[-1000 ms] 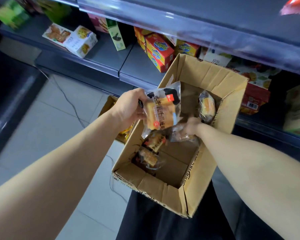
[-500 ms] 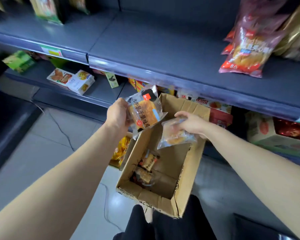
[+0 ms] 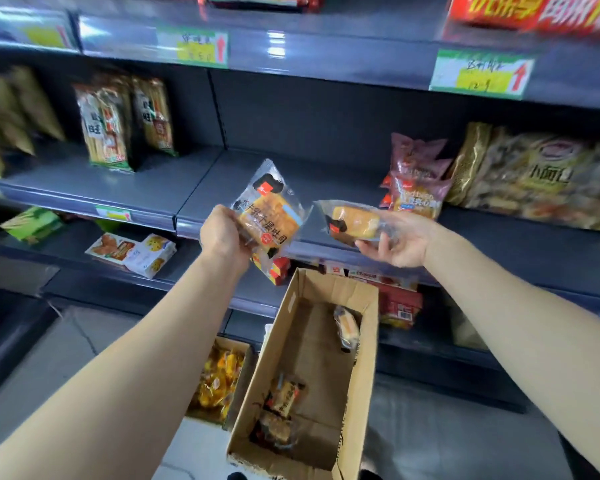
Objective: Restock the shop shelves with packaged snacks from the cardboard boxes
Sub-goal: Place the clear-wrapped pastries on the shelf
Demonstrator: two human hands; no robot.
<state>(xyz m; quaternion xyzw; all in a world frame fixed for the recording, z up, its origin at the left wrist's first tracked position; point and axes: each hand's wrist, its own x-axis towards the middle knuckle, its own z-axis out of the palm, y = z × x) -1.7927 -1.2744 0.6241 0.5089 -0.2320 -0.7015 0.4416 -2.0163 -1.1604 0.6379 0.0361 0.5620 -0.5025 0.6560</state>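
Up at the mid shelf (image 3: pixel 205 174) now, having lifted both out of the cardboard box (image 3: pixel 369 341), I'm gripping one bread pkt (image 3: pixel 269 216) w/ my left hand (image 3: pixel 224 233) & pinching a second pkt (image 3: pixel 355 221) in my right hand (image 3: pixel 400 240), both ready for placing.

Dark grey metal shelving (image 3: pixel 174 183) runs in tiers along the wall, backed by a plain dark back panel (image 3: pixel 309 112). Green-and-yellow paper price tags (image 3: pixel 481 73) (handwritten, too blurred to read) sit on glossy edge strips (image 3: pixel 326 57) that catch the light. Pale grey tiled floor (image 3: pixel 66 358) lies below.

Both hands hold clear bread packets, left (image 3: pixel 224 233) and right (image 3: pixel 404 242), above an open cardboard box (image 3: pixel 368 344).
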